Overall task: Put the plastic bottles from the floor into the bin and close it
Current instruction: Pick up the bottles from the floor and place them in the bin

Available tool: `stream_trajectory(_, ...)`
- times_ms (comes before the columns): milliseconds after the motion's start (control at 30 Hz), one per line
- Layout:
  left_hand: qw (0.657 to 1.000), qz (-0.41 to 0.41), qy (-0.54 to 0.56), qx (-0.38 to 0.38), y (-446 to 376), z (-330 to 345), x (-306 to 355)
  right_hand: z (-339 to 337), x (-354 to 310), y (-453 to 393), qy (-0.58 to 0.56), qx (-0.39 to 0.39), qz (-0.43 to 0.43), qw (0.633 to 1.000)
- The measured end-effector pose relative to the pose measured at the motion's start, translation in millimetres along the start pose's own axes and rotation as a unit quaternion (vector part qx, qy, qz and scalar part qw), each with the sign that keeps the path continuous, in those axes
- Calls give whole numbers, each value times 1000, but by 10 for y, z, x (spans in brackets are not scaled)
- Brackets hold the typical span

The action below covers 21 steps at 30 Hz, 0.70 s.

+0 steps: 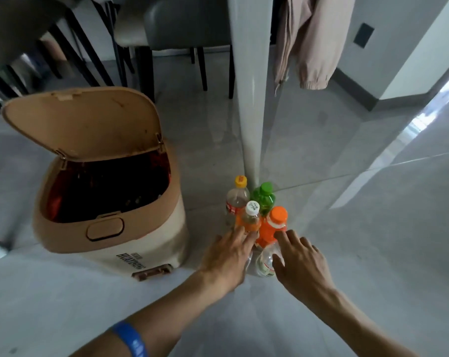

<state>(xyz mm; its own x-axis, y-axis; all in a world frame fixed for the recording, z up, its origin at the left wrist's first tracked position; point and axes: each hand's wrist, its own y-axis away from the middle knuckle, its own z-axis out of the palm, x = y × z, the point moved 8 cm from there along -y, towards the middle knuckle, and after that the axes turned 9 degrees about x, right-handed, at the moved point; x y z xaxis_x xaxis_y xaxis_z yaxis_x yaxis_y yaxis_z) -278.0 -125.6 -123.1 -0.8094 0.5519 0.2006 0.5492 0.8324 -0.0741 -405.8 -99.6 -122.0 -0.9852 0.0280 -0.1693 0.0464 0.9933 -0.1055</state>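
Several plastic bottles stand upright in a cluster on the floor: a clear one with a yellow cap [237, 197], a green one [264, 198], a white-capped one with an orange label [249, 219], an orange-capped one [274, 228] and a clear one [266, 261] partly hidden between my hands. My left hand [227, 256] has its fingers spread, fingertips touching the white-capped bottle. My right hand [299, 264] is spread too, fingertips at the orange-capped bottle. To the left stands the beige bin [110, 228] with its lid [81, 122] swung up, dark red contents inside.
A white table leg [251, 119] rises right behind the bottles. Dark chair legs and grey chair seats [187, 24] fill the back. A pink jacket [311, 42] hangs at upper right. A blue wristband [132, 337] sits on my left forearm. Grey tiled floor surrounds everything.
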Motion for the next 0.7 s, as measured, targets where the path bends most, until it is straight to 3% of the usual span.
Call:
stream_trajectory(200,995,-6,101,20,74,-239,-34,-120,-128,-53,-127,40,-37,990)
stream_trajectory(367,977,8,185,103,240,-1152,-89,-744,-345,-289,-281,140,-45,949)
stream_trajectory(567,918,-65,290,263,590,-2583,-638,-1786,-897,-562,-365,273,-130,881)
stream_trajectory(700,872,-37,295,389,950,-3547,-914,-2423,-1426,-654,-379,368,-220,820)
